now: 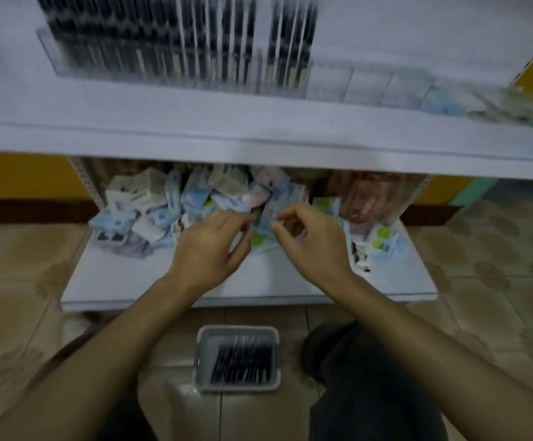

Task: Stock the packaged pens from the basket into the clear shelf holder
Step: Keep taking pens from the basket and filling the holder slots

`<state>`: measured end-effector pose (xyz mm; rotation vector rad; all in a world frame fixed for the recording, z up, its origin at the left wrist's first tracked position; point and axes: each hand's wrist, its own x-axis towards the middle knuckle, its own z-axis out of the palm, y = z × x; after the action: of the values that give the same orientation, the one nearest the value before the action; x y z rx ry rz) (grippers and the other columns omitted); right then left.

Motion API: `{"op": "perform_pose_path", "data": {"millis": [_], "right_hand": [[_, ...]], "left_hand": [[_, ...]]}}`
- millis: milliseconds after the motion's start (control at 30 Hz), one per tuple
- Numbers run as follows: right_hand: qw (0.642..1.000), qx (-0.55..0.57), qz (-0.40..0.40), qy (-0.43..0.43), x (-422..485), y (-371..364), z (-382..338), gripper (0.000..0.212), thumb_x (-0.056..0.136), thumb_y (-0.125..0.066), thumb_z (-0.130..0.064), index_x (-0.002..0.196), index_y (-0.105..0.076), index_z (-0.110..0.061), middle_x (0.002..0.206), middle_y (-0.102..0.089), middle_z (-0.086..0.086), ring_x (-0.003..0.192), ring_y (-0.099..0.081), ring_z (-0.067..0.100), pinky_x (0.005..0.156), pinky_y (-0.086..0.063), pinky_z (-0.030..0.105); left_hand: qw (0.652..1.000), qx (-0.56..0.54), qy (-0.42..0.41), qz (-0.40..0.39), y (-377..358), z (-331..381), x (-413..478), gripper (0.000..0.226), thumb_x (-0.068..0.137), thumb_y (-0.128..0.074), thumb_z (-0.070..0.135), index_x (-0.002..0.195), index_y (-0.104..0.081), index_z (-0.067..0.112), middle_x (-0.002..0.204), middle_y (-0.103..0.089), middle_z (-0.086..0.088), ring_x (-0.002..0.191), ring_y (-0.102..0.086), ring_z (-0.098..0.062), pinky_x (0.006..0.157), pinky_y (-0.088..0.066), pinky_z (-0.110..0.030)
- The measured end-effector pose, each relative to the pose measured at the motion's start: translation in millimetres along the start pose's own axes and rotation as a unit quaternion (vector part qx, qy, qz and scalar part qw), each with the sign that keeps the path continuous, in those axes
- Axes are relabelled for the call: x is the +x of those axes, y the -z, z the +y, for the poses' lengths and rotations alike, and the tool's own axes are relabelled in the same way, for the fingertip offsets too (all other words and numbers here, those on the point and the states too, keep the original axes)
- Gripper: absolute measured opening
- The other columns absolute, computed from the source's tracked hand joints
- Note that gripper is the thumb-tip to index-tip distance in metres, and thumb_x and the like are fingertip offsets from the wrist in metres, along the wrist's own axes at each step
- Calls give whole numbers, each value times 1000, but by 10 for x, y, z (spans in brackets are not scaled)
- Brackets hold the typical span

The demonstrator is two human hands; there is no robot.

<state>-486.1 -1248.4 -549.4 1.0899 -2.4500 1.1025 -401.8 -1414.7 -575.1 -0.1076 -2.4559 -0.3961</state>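
Here, your 2 bare hands meet in front of the lower white shelf board [170, 281], above a heap of small blue and white packets [195, 195] piled at its back. Your left hand [209, 246] has its fingers curled, thumb and fingertips drawn together as if pinching something small; your right hand [309, 240] mirrors it, thumb and forefinger nearly closed. Motion blur hides whether either hand actually grips anything, so that cannot be told. Below you, on the tiled floor [14, 249], the small grey plastic basket [202, 361] sits between your forearms, with dark packaged pens [243, 361] lying in it. Higher up, on the upper white shelf [259, 128], the clear plastic holder [52, 55] stands well apart from both hands, its left and middle slots lined with upright dark pens [163, 43], the compartments toward the right looking bare.
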Motion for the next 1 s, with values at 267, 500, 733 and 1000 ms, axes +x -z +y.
{"op": "perform_pose_path", "data": {"millis": [267, 500, 733, 1000], "right_hand": [[933, -149, -316, -85, -1037, -887, 813, 63, 89, -59, -45, 143, -38, -20, 132, -55, 6, 121, -50, 27, 100, -38, 40], [860, -181, -448, -165, -1943, -1587, 1433, 51, 91, -54, -41, 135, -43, -18, 115, -63, 7, 106, -59, 27, 95, -42, 38], [804, -133, -536, -223, -2604, -2403, 1899, 45, 96, -48, -32, 132, -38, -7, 95, -63, 9, 79, -63, 26, 65, -54, 34], [741, -104, -568, -342, -2642, -3282, 2355, 43, 96, -52, -30, 125, -41, -1, 97, -59, 11, 76, -54, 24, 52, -40, 29]], "left_hand": [[924, 34, 246, -290, -784, -82, -1677, 55, 94, -49, 39, 143, -38, 14, 137, -50, -7, 120, -49, -29, 89, -44, -38], [846, 62, 291, -442, -1593, -109, -2586, 58, 98, -39, 42, 147, -25, 15, 143, -41, -6, 126, -40, -25, 96, -42, -38], [797, -54, 428, -422, -2604, -318, -3075, 21, 95, -50, 30, 101, -52, 9, 93, -54, -7, 94, -55, -29, 72, -43, -33], [709, -115, 558, -414, -3498, -765, -3321, 46, 83, -63, 51, 91, -53, 6, 80, -54, -7, 79, -59, -28, 64, -45, -33]]}}
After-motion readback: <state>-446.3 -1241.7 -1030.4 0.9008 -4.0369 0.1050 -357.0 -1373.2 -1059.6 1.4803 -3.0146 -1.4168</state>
